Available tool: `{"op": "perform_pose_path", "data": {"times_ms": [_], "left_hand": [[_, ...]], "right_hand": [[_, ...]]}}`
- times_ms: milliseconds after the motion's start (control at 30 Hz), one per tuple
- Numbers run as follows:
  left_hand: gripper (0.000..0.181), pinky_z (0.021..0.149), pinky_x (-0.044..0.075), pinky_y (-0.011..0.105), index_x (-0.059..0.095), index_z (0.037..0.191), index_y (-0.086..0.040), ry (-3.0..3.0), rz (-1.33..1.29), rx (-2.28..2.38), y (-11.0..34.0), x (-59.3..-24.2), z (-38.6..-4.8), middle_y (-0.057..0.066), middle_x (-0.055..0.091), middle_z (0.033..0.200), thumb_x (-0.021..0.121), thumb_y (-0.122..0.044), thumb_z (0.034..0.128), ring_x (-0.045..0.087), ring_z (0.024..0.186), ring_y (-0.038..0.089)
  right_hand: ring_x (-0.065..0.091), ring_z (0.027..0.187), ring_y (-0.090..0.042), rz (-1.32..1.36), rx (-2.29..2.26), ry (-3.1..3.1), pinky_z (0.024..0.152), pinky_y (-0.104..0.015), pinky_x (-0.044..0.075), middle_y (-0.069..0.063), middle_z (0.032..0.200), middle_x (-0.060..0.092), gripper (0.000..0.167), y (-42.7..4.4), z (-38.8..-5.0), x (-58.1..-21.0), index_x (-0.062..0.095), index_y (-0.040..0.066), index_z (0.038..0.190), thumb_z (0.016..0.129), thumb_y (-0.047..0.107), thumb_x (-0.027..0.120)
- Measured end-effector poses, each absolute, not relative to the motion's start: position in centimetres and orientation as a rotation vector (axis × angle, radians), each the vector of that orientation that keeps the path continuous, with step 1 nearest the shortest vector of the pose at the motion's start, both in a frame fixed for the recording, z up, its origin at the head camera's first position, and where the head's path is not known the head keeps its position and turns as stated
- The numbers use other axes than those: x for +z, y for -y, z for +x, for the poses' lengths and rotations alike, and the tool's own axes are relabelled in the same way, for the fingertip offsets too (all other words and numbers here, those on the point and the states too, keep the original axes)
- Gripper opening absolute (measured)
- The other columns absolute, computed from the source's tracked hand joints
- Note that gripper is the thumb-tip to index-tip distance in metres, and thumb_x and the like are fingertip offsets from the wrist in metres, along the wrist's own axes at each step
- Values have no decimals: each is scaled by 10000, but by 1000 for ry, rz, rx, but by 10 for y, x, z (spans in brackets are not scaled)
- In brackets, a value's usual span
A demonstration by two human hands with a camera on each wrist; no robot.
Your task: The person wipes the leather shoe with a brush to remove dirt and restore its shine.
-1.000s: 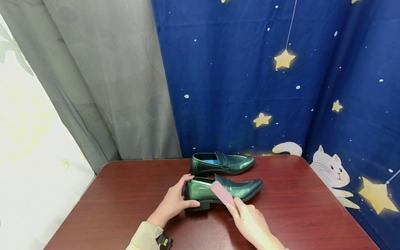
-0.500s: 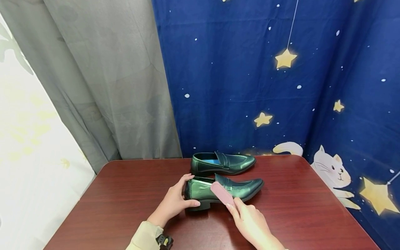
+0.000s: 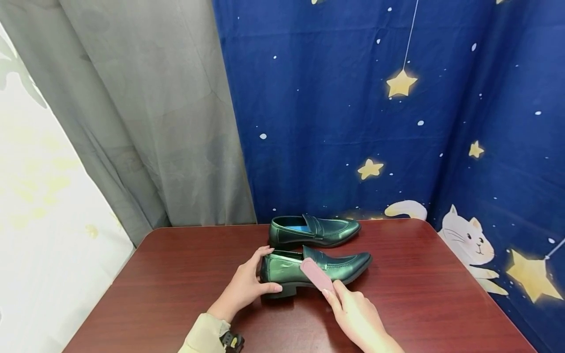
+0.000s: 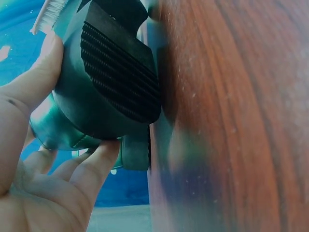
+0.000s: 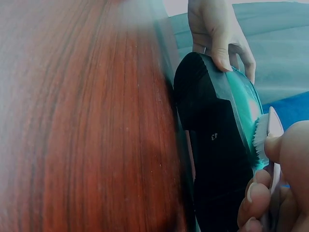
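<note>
A dark green leather loafer (image 3: 287,268) lies on the table, its toe to the right. My left hand (image 3: 242,288) holds its heel end, thumb on the near side and fingers round the back; the left wrist view shows the ridged heel (image 4: 120,77) close up. In my right hand (image 3: 356,314) is a pink-backed brush (image 3: 316,274), gripped by its handle. White bristles (image 5: 261,137) touch the loafer's near side in the right wrist view, where the dark sole (image 5: 215,159) shows the number 43. A matching loafer (image 3: 291,240) stands just behind, untouched.
The reddish-brown wooden table (image 3: 185,274) spreads out on both sides of the shoes. Behind its far edge hang a grey curtain (image 3: 176,122) and a blue star-patterned curtain (image 3: 318,122). A dark strapped device (image 3: 232,340) sits at my left wrist.
The brush and right hand have shifted slightly right along the near loafer's side. My left hand keeps its hold on the heel, and both shoes stay in place.
</note>
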State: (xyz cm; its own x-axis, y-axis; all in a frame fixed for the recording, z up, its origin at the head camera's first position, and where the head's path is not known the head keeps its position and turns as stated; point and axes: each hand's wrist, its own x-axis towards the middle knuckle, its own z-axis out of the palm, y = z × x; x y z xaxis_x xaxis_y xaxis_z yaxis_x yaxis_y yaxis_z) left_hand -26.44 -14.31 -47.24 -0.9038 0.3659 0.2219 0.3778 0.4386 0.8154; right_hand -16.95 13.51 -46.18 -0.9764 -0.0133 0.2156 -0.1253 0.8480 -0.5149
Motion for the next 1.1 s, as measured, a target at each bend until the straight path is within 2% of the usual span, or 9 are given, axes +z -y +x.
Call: {"op": "perform_pose_path", "data": {"times_ms": [267, 500, 700, 1100], "left_hand": [[923, 901, 581, 355, 421, 1491, -284, 2668, -677, -1496, 143, -470, -264, 96, 434, 1579, 922, -319, 716, 634, 1208, 222], [927, 892, 580, 329, 415, 1489, -291, 2683, -674, -1491, 144, -469, -263, 103, 561, 1461, 923, -313, 715, 646, 1157, 195], [922, 901, 579, 343, 417, 1485, -288, 2678, -691, -1501, 144, -470, -264, 99, 527, 1499, 923, -309, 715, 639, 1193, 209], [932, 894, 579, 333, 415, 1486, -276, 2671, -688, -1510, 144, -470, -264, 107, 525, 1497, 926, -308, 708, 636, 1206, 215]], "right_hand": [[419, 531, -104, 94, 805, 2813, 521, -322, 330, 101, 583, 424, 288, -136, -167, -462, 481, 266, 800, 991, 440, 608], [443, 527, -120, 78, 768, 2813, 511, -339, 332, 95, 575, 435, 286, -140, -165, -461, 482, 267, 800, 984, 436, 621], [487, 534, -121, 73, 746, 2811, 509, -344, 340, 112, 577, 455, 278, -145, -165, -463, 494, 280, 796, 984, 440, 621], [457, 538, -131, 24, 769, 2865, 519, -346, 345, 94, 585, 448, 284, -158, -163, -463, 492, 279, 804, 1004, 460, 581]]}}
